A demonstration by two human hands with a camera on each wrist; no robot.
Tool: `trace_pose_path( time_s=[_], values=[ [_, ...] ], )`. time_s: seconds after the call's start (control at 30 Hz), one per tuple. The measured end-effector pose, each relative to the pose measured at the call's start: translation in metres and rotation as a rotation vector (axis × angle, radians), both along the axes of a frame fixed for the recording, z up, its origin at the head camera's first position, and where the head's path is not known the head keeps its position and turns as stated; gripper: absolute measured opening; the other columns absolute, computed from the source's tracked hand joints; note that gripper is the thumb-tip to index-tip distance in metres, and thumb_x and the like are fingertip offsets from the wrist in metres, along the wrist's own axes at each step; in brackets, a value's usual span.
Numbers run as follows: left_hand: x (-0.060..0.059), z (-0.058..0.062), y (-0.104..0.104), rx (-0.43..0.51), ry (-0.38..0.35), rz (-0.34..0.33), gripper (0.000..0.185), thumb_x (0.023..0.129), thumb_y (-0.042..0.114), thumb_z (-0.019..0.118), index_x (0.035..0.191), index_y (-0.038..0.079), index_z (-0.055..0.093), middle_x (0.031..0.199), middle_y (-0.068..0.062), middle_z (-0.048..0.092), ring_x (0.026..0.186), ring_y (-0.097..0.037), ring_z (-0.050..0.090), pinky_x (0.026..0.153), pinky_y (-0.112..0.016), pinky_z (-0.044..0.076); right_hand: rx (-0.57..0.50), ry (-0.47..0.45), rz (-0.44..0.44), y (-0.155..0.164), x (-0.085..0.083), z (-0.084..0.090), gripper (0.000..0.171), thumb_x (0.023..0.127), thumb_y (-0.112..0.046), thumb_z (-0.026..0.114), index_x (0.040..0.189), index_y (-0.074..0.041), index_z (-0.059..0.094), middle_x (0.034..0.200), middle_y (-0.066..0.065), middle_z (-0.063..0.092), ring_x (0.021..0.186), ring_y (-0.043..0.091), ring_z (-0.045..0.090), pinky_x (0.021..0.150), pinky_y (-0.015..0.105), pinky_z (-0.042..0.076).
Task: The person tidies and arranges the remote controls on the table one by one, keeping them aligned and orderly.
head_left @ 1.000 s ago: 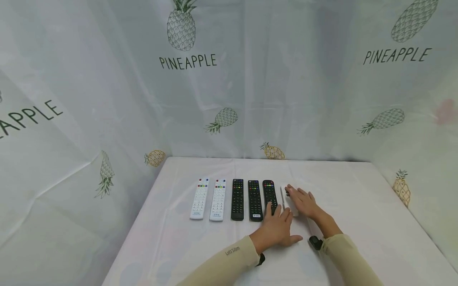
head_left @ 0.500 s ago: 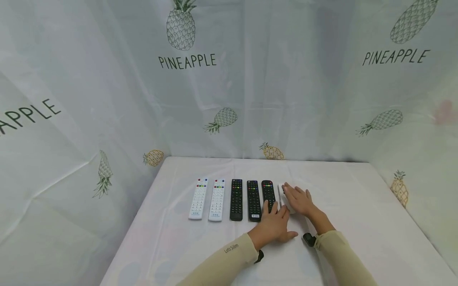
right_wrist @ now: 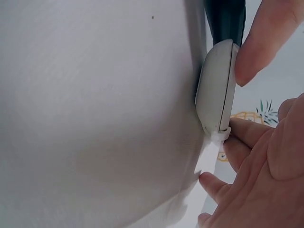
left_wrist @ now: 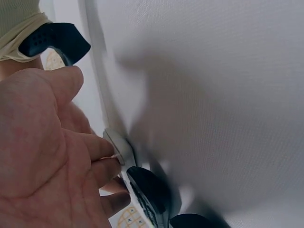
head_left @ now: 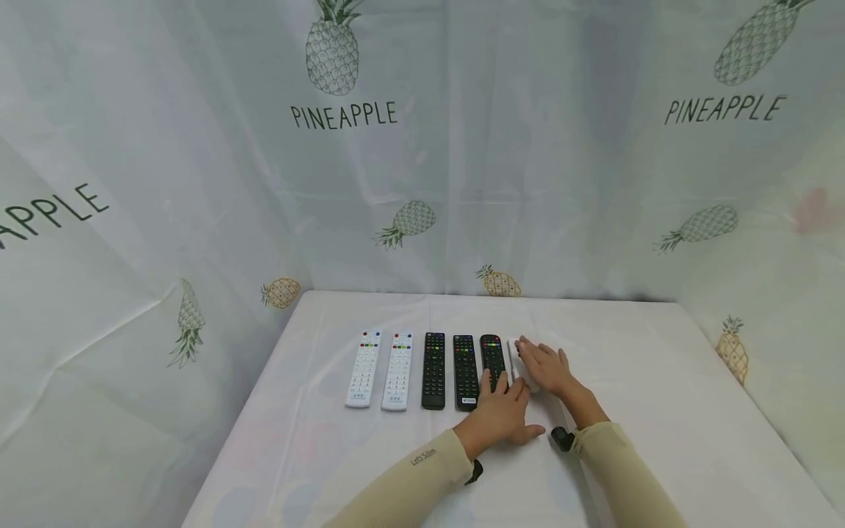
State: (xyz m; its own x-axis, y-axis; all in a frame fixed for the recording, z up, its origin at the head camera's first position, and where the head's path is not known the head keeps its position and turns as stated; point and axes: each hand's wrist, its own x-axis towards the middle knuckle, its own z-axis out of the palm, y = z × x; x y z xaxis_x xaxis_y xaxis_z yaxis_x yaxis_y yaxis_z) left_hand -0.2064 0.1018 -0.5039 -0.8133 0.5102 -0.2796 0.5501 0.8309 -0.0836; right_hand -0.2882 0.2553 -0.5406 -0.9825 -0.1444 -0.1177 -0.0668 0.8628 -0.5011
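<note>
Fingers spread and straight, my left hand [head_left: 499,416] lies over the lower ends of a rounded black remote control [head_left: 491,355] and a white remote control [head_left: 513,357]. In the left wrist view, its fingertips are at the rounded end of the white remote [left_wrist: 119,146]. My right hand [head_left: 549,372] covers much of that white remote from the right, its fingers nearly straight. The right wrist view shows the white remote [right_wrist: 216,90] end-on, with right fingertips along its side. Both hands hide part of its face.
To the left lie two more black remotes [head_left: 465,370] [head_left: 433,370] and two white remotes [head_left: 397,370] [head_left: 364,369], roughly side by side. A white cloth covers the table [head_left: 310,462]. Behind it hangs a pineapple-print curtain [head_left: 528,147].
The right hand has slid left with the white remote, bringing it closer to the rounded black one. The left hand stays over the lower ends. The head view has shifted slightly.
</note>
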Motion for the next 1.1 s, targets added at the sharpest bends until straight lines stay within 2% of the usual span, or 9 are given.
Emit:
trace_pose_path(
  time_s=[0.5, 0.8, 1.1],
  values=[
    [-0.0051, -0.0032, -0.0005, -0.006, -0.009, 0.003, 0.084, 0.090, 0.078, 0.034, 0.157, 0.028, 0.026, 0.164, 0.013, 0.022, 0.153, -0.017, 0.018, 0.122, -0.052, 0.014, 0.003, -0.007, -0.019, -0.0039, -0.0013, -0.0020, 0.064, 0.108, -0.046, 0.016, 0.154, -0.005, 0.032, 0.161, 0.016, 0.026, 0.145, 0.052, 0.019, 0.113, 0.073, -0.001],
    [-0.0057, -0.0012, 0.0000, -0.003, -0.027, 0.011, 0.083, 0.090, 0.078, 0.035, 0.157, 0.028, 0.027, 0.164, 0.014, 0.021, 0.153, -0.017, 0.018, 0.122, -0.052, 0.013, -0.004, -0.002, -0.015, -0.0040, -0.0029, -0.0040, 0.064, 0.108, -0.046, 0.016, 0.154, -0.004, 0.031, 0.161, 0.017, 0.026, 0.145, 0.053, 0.019, 0.113, 0.073, -0.002],
    [-0.0042, -0.0015, -0.0003, -0.001, -0.015, 0.014, 0.084, 0.090, 0.078, 0.035, 0.157, 0.028, 0.028, 0.164, 0.013, 0.022, 0.153, -0.017, 0.019, 0.122, -0.052, 0.015, -0.033, 0.008, -0.024, -0.0030, -0.0041, -0.0065, 0.067, 0.107, -0.048, 0.013, 0.154, -0.002, 0.028, 0.160, 0.019, 0.026, 0.144, 0.054, 0.018, 0.113, 0.073, -0.001]
  ],
)
